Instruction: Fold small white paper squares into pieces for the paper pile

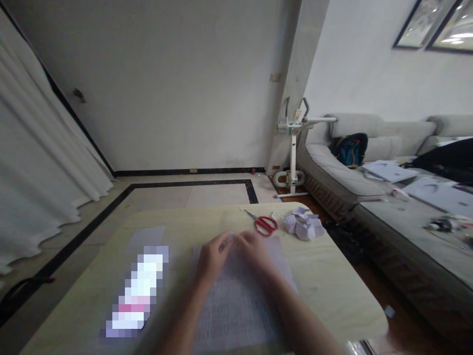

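Note:
A large, thin sheet of paper with faint rows of marks lies on the table in front of me. At its far edge my left hand is closed, with the fingers curled and pinching the paper. My right hand meets it from the other side, also closed on that edge. The fingertips nearly touch and are partly blurred. Just beyond my right hand rests a pair of scissors with red handles, blades pointing away to the left. Crumpled paper sits to the right of the scissors.
On the left of the wooden table lies a pixelated, long bright object, with a small pale sheet behind it. A grey sofa stands to the right, and a white exercise machine beyond the table.

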Available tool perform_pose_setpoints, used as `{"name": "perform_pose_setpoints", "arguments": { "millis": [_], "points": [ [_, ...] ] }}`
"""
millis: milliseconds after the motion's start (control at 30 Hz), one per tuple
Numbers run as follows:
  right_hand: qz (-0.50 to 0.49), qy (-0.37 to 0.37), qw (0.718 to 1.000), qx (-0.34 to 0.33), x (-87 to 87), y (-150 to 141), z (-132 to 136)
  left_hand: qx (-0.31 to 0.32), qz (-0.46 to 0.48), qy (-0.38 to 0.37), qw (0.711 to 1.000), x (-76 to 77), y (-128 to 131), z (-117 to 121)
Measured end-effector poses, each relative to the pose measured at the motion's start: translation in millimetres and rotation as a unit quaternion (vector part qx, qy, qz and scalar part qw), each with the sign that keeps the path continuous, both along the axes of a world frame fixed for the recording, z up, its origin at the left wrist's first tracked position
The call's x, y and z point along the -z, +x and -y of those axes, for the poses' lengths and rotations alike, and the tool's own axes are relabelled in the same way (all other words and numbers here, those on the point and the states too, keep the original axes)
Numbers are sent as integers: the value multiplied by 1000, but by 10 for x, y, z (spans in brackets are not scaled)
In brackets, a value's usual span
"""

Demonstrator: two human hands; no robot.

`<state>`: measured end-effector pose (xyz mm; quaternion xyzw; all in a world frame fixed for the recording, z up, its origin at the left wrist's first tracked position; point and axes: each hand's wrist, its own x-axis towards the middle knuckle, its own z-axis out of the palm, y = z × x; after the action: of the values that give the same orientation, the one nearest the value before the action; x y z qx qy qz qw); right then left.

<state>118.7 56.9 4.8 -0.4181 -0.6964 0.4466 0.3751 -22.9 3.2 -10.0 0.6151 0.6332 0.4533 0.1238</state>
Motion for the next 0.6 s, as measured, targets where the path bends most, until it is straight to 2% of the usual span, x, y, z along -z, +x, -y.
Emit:
{"name": "perform_pose_setpoints", "arguments": {
  "millis": [167,233,333,467,600],
  "points": [
    [8,51,999,11,9,12,0,5,9,-21,1000,-27,24,14],
    [2,49,999,11,-2,19,5,16,31,-36,999,-49,39,21],
    [-43,8,999,-9,-37,36,11,37,140,-63,988,-89,60,20],
    [-113,-48,991,-53,-69,64,4,86,300,-91,946,-158,86,18],
    [-122,-52,990,-56,-71,76,1,109,337,-107,929,-235,111,39]
  ]
}}
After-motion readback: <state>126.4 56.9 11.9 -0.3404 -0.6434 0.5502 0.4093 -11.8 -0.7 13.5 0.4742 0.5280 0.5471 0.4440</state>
